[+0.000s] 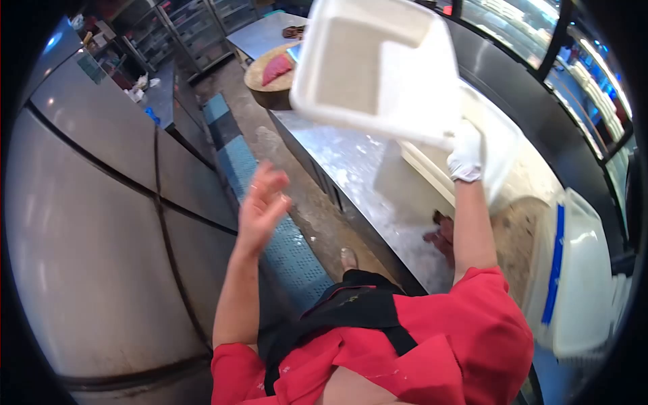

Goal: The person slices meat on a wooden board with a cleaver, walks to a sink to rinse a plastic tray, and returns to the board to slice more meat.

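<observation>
My right hand (466,154), in a white glove, is closed on the near right corner of a white plastic tub (418,74), held up tilted over the metal counter (331,148). The tub's inside faces me and shows nothing in it. Bare and slightly blurred, my left hand (263,206) is raised over the floor to the left of the counter, its fingers apart and holding nothing. Beneath my right forearm, dark reddish pieces of meat (442,236) lie on the counter. Behind the glove is another white container (496,135).
A round board (270,94) bears a piece of red meat (277,68). Steel cabinets (88,202) stand at left beside blue floor mats (290,250). Clear plastic bins (580,270) with a blue strip are at right, near a glass display case (513,27).
</observation>
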`<move>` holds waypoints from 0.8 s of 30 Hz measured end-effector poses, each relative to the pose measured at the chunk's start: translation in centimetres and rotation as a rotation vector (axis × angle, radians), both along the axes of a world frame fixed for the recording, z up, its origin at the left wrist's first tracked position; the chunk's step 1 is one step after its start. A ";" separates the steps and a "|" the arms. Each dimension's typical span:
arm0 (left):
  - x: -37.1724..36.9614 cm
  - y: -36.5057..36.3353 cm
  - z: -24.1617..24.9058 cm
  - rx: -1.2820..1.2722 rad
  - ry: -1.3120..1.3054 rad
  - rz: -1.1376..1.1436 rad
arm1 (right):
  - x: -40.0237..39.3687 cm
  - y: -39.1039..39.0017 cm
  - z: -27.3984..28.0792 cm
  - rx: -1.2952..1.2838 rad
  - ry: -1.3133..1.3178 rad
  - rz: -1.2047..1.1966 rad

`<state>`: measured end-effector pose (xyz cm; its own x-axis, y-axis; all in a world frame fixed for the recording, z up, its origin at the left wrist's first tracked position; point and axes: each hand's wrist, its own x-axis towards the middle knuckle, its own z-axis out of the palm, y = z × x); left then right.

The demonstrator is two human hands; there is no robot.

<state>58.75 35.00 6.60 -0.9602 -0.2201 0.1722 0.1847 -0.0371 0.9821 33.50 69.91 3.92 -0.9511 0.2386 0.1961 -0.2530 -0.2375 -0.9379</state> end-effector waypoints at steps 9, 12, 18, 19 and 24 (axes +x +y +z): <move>-3.1 -12.2 -8.8 -1.015 -0.562 -0.339 | -20.7 -7.4 1.0 -0.069 -0.337 -0.196; -4.1 -16.4 -10.9 -0.945 -0.652 -0.247 | -28.0 -4.9 -7.8 0.414 -0.487 -0.311; 2.2 -31.4 -35.7 -0.749 -0.961 0.040 | -22.2 -7.7 -6.0 1.124 -0.530 -0.410; 3.4 -34.0 -42.3 -0.642 -0.927 0.131 | -20.5 -10.5 -3.6 1.202 -0.250 -0.581; -0.3 -41.7 -40.2 -0.641 -1.283 -0.041 | -19.9 -25.9 0.6 0.854 0.062 -0.238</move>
